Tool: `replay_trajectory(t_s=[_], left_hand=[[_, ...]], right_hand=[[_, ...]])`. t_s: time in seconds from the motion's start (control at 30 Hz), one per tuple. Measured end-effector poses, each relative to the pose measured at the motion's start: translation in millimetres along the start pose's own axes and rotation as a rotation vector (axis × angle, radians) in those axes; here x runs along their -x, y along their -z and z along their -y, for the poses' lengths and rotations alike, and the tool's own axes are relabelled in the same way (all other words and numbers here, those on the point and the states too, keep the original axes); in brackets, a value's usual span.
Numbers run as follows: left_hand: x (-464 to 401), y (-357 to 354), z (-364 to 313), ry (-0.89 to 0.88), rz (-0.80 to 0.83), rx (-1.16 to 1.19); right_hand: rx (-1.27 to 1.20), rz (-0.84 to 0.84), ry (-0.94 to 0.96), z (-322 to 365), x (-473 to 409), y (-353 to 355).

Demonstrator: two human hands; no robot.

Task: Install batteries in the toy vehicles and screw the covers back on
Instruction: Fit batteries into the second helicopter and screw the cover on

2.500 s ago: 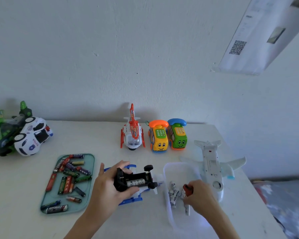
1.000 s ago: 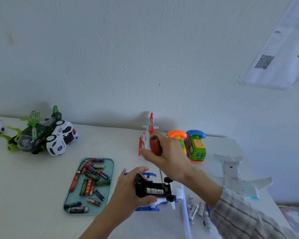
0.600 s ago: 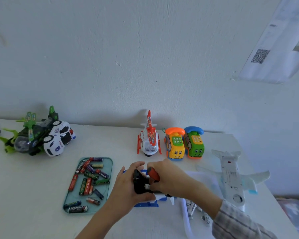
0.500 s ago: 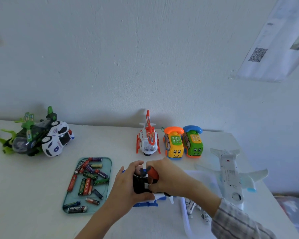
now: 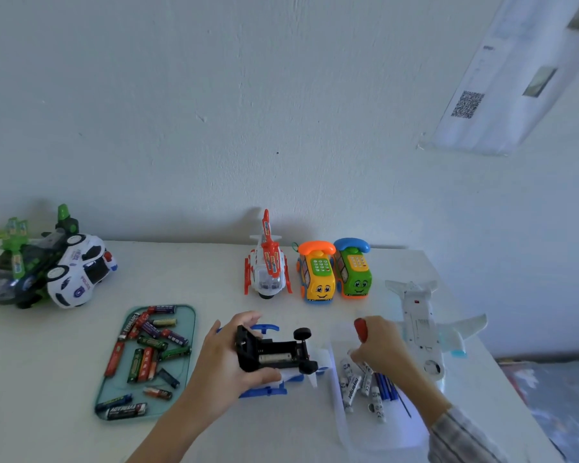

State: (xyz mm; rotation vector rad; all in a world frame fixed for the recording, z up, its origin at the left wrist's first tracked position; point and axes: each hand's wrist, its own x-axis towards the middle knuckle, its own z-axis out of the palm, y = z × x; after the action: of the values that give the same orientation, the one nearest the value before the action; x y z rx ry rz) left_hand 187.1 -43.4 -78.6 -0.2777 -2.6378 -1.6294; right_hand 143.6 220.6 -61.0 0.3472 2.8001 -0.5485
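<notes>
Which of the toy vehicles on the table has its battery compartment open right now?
The blue-and-white toy lying belly-up under the left hand; its black bay shows one battery. The white airplane also lies belly-up, but its underside looks closed.

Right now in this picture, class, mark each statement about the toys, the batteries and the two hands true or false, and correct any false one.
1. The left hand grips the upturned blue toy. True.
2. The toy's battery bay is covered. False: it is open, with a battery showing inside.
3. The right hand holds the red-handled screwdriver over the clear tray. True.
4. The green tray holds only white batteries. False: its batteries are red, green and dark; the white ones lie in the clear tray.
5. The white airplane lies at the table's right side. True.
6. The two phone cars stand left of the helicopter. False: they stand to its right.
</notes>
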Motion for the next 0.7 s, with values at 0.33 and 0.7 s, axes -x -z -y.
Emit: replay_trajectory(t_s=[0.33, 0.7], left_hand=[[1, -2, 5, -0.063, -0.028, -0.061], [0, -2, 2, -0.082, -0.046, -0.084]], right_hand=[[-0.387, -0.597, 0.446, 71, 73, 62], [-0.526, -0.412, 0.622, 101, 69, 16]])
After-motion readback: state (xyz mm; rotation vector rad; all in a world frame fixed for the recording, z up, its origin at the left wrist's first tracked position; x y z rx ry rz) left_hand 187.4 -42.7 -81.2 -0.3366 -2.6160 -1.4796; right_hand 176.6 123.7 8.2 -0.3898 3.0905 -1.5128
